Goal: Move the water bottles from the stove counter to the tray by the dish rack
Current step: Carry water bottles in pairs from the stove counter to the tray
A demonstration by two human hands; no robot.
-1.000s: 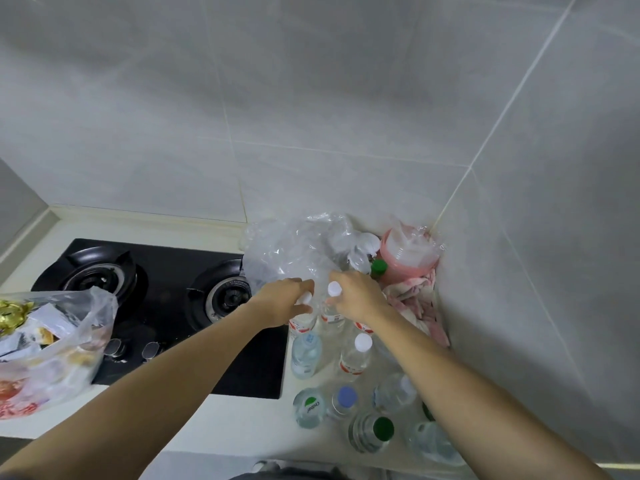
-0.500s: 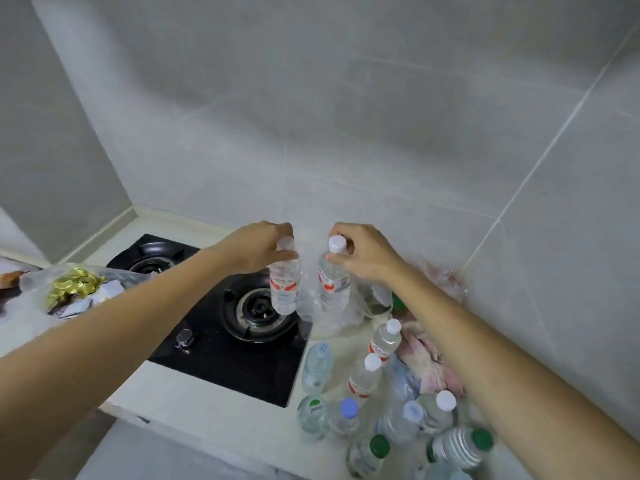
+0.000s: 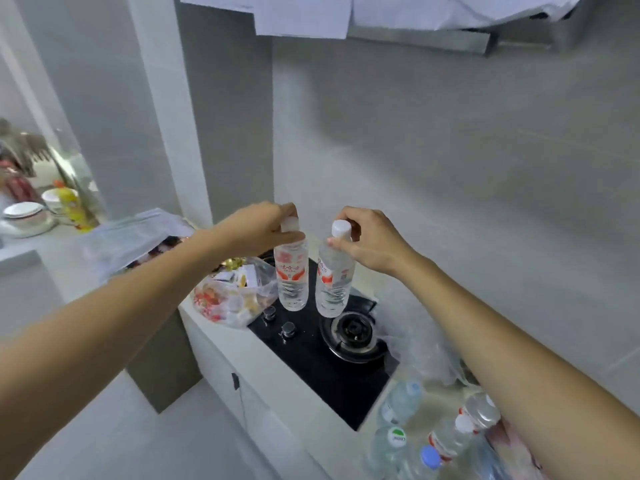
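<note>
My left hand (image 3: 258,228) grips the white cap of a clear water bottle (image 3: 292,277) with a red-and-white label. My right hand (image 3: 369,239) grips the neck of a second, similar bottle (image 3: 333,284). Both bottles hang upright, side by side, in the air above the black gas stove (image 3: 318,358). Several more water bottles (image 3: 415,434) with white, blue and green caps stand and lie on the white counter at the lower right, partly hidden by my right forearm.
A plastic bag of packets (image 3: 228,296) sits left of the stove. A clear bag (image 3: 128,237) lies on the far counter, with bowls (image 3: 26,214) and a yellow bottle (image 3: 71,207) beyond it. A range hood (image 3: 415,36) hangs overhead. Grey floor lies below left.
Both hands have lifted the two bottles higher and carried them left. My view has swung left and up, bringing the far counter and hood into sight.
</note>
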